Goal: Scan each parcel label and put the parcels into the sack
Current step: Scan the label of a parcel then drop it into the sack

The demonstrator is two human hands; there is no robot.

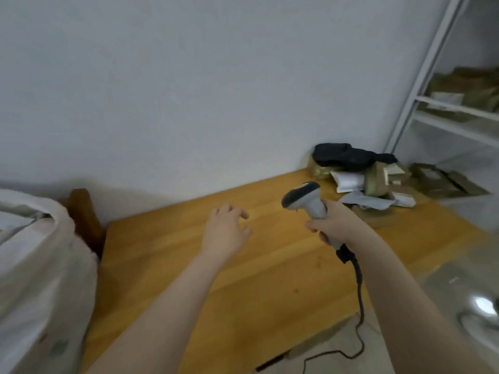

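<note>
My right hand (333, 225) grips the handle of a grey and white barcode scanner (303, 197), its dark head pointing left; a black cable (360, 292) hangs from it. My left hand (226, 230) hovers over the wooden table (167, 260), fingers loosely curled, holding nothing. A pile of parcels (361, 175) lies at the table's far right corner: a black bag (348, 155) on top, brown and white packets under it. The white sack (35, 265) stands open at the left edge of the view.
A white metal shelf rack (421, 85) with brown parcels stands at the right. A dark wooden chair back (83, 214) shows between sack and table. More brown packets (442, 182) lie low beside the rack. A plain wall is behind.
</note>
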